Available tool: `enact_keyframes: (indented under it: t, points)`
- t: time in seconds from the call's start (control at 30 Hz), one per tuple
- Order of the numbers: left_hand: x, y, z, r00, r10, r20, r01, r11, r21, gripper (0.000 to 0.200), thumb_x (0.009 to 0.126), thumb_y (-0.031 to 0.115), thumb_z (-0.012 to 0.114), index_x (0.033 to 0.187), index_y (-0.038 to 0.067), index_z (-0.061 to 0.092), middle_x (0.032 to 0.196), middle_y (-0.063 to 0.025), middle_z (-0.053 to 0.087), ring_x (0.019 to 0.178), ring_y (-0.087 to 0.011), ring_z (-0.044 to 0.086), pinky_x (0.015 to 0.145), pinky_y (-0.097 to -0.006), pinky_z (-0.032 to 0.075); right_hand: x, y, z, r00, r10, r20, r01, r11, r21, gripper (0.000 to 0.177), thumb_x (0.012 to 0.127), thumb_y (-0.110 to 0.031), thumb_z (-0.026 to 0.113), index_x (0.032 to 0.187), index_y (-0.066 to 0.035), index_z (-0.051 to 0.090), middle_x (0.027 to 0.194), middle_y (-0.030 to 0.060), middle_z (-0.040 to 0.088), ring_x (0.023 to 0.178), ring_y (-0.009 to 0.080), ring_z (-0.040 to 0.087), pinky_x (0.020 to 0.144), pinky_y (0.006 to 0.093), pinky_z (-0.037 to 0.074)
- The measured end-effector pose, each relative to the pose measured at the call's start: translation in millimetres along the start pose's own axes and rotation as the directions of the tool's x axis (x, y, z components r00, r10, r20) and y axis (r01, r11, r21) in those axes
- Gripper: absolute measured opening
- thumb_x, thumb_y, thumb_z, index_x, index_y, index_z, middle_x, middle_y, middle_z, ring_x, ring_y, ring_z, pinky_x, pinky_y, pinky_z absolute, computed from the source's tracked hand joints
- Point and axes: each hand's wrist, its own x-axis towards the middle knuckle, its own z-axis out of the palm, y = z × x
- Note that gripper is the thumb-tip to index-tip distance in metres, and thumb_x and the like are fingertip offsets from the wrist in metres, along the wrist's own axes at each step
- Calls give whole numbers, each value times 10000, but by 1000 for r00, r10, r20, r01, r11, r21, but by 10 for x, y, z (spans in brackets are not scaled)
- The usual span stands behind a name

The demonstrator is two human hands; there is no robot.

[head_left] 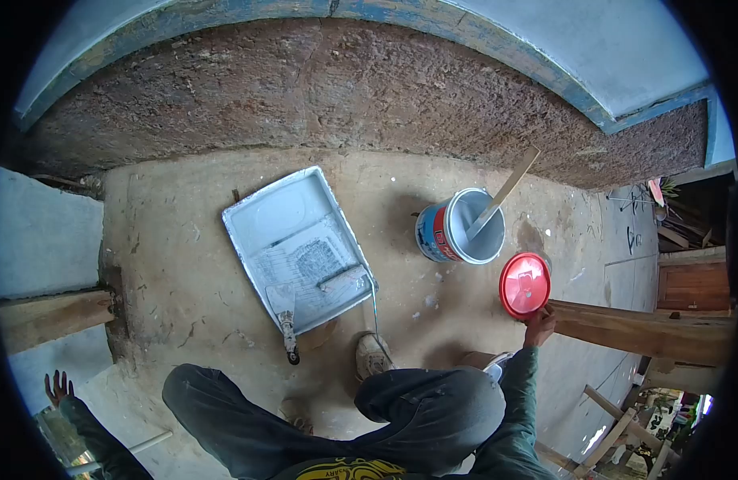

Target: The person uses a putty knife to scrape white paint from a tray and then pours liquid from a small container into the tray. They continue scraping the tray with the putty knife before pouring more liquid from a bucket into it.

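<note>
My right hand [540,326] grips the edge of a round red lid [525,285], to the right of a paint bucket [439,233]. The bucket holds pale paint, and a wooden stick [509,192] leans in it. My left hand [58,387] is raised at the far left, fingers apart, holding nothing. In front of my legs lies a white paint tray [239,254] with pale paint at its far end. A roller [342,279] and a putty knife [282,302] with a dark handle rest on its near part.
A rough brown wall base [321,88] runs across the far side. Wooden posts stand at the left [53,320] and right [641,326]. Another container [479,361] is beside my right knee. Lumber [613,440] lies at the lower right, and a pale pole [149,442] at the lower left.
</note>
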Motion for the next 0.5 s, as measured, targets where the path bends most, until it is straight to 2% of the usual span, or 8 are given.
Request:
enact_keyframes:
  t: [0.03,0.07,0.1,0.17,0.23,0.27,0.37,0.5]
  points:
    - [83,83,-23,979,91,181,-84,995,-47,661,920,157,590,1478,245,246,1493,-129,379,1351,-328,397,1071,-539,339,68,-82,38,968,-241,-63,243,970,20,290,874,-223,645,1082,-24,611,883,144,671,706,223,641,682,332,533]
    - [166,120,-4,947,186,264,-177,983,-55,651,924,109,560,1479,237,243,1490,-128,384,1350,-331,398,1075,-517,345,132,-173,91,876,-466,-125,472,881,24,256,888,-190,615,1074,-13,606,796,118,644,629,215,601,629,350,528]
    - [48,646,12,976,218,19,-218,976,-22,665,919,76,551,1484,209,226,1496,-150,368,1355,-336,391,1076,-510,350,-8,-211,260,910,-414,-40,415,898,143,229,913,-169,581,1079,-12,599,752,90,610,572,170,566,521,317,497]
    - [181,664,-77,895,422,141,-427,904,7,653,919,66,545,1479,169,226,1490,-180,366,1353,-353,392,1070,-522,358,-276,-928,295,927,-372,54,319,854,411,230,933,-162,552,1094,-3,589,727,78,601,529,137,550,462,281,462]
    - [93,847,135,865,501,-5,-501,865,30,612,931,69,533,1464,134,241,1472,-215,376,1337,-375,408,1060,-542,371,-226,-1198,551,887,-442,133,372,854,363,231,947,-152,523,1104,9,578,713,82,604,509,115,544,450,262,444]
    - [89,934,239,829,557,-49,-548,827,126,517,949,118,473,1409,21,258,1397,-242,454,1284,-381,469,1035,-525,425,-227,-1334,660,882,-447,152,381,864,330,232,934,-148,541,1096,13,579,716,103,614,505,141,560,454,282,455]
    - [74,1180,436,730,656,-192,-619,754,219,514,963,192,555,1396,50,315,1335,-238,510,1269,-352,489,997,-516,467,-245,-1581,869,875,-452,171,409,881,237,233,908,-143,573,1091,-1,585,720,138,638,530,194,612,467,327,482]
    - [46,1589,456,662,720,-206,-667,692,277,490,964,216,557,1364,27,347,1296,-212,549,1244,-323,514,1002,-457,473,-257,-1623,902,869,-460,184,403,872,278,196,913,-175,571,1026,-27,632,740,141,675,526,210,629,459,339,487]
